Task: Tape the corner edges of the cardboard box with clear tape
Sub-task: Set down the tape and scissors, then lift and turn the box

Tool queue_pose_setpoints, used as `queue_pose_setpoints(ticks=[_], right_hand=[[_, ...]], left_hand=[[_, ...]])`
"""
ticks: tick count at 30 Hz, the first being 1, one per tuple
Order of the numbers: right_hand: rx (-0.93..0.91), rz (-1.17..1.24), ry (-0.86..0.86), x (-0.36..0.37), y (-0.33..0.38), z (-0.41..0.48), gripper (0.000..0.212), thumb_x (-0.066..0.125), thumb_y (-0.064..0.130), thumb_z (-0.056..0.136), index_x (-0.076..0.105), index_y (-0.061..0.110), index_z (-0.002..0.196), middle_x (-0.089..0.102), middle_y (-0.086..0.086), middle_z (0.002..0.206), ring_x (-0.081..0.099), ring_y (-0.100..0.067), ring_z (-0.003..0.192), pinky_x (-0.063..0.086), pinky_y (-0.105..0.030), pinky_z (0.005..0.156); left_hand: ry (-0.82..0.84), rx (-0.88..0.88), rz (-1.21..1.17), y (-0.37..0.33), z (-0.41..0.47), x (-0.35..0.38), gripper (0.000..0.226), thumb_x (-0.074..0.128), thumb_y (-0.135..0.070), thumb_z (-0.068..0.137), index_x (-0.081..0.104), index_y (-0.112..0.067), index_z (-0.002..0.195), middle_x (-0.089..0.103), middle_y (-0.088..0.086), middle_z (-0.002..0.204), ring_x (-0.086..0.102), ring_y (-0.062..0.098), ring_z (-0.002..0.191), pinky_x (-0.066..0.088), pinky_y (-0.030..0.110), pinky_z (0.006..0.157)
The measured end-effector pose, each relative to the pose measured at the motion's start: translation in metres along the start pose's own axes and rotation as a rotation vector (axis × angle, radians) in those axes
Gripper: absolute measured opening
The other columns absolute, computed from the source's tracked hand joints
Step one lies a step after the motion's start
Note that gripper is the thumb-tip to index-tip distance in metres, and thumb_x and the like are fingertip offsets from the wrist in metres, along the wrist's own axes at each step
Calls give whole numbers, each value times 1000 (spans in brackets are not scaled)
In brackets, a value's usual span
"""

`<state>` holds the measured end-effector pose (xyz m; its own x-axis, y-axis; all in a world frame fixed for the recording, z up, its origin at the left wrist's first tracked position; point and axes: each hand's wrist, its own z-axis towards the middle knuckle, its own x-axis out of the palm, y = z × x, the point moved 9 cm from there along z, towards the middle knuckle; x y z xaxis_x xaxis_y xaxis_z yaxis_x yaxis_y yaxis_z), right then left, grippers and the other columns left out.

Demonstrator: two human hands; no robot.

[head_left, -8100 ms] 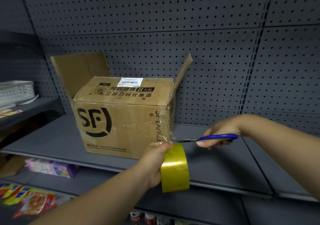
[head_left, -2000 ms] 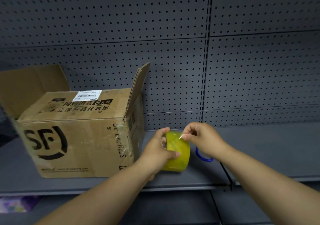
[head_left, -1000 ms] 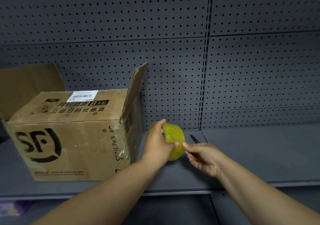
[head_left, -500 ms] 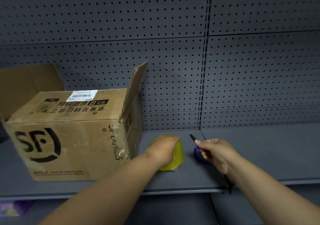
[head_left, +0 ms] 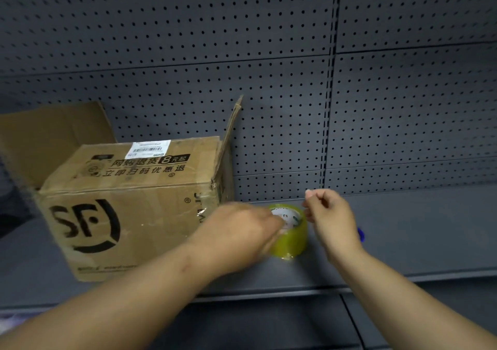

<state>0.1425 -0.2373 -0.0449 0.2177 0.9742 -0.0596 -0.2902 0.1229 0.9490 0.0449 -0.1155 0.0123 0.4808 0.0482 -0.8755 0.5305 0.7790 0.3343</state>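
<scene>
The pegboard wall (head_left: 269,53) fills most of what I see, with the grey shelf (head_left: 416,228) running under it. The cardboard box (head_left: 129,215) stands on the shelf at my left, two flaps up, and some clear tape glints on its near right corner edge. Just beside that corner the tape roll (head_left: 293,242) lies flat on the shelf, core up. My left hand (head_left: 239,234) grips its near side, though the hand is blurred. My right hand (head_left: 332,217) hangs just past the roll with its fingers (head_left: 312,196) curled together. I cannot tell whether they pinch a tape end. A sliver of blue scissors handle (head_left: 361,234) shows behind that wrist. I judge I am between strips, and the next move is to peel the end free and carry it to an untaped corner.
</scene>
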Motion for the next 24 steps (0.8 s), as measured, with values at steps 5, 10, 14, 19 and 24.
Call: queue_pose_setpoints(ticks=[5, 10, 14, 19, 24], right_hand=[[-248, -131, 84, 78, 38, -51, 17, 58, 29, 87, 68, 22, 99, 67, 8, 90, 60, -4, 80, 44, -12, 73], [-318, -119, -43, 124, 58, -77, 31, 58, 26, 88, 62, 16, 117, 62, 3, 109, 57, -9, 98, 40, -13, 82], [-299, -53, -181, 130, 60, -80, 31, 61, 23, 87, 63, 14, 116, 61, 1, 105, 55, -7, 92, 40, -11, 81], [-228, 77, -281, 129, 53, -75, 23, 66, 23, 83, 67, 18, 105, 64, 3, 95, 57, 6, 80, 39, 0, 72], [-205, 131, -330, 127, 56, -69, 15, 67, 17, 80, 66, 32, 77, 62, 15, 78, 57, 3, 78, 38, 1, 67]], left_hand=[[-202, 79, 304, 61, -41, -42, 20, 63, -28, 81, 72, -17, 95, 70, 7, 99, 66, 24, 89, 54, 35, 76], [-187, -113, 189, 110, -52, -36, 46, 58, -47, 77, 62, -16, 111, 61, 10, 100, 61, 27, 82, 50, 34, 67], [-162, -240, -4, 138, -52, -30, 43, 53, -50, 82, 55, -24, 116, 61, -2, 111, 60, 20, 96, 50, 34, 74], [-207, -203, -154, 141, -45, -27, 32, 52, -42, 87, 62, -23, 111, 64, -2, 107, 59, 21, 96, 50, 33, 76], [-216, -199, -194, 143, -38, -22, 31, 49, -40, 90, 64, -21, 110, 63, 3, 102, 58, 23, 93, 43, 30, 71]])
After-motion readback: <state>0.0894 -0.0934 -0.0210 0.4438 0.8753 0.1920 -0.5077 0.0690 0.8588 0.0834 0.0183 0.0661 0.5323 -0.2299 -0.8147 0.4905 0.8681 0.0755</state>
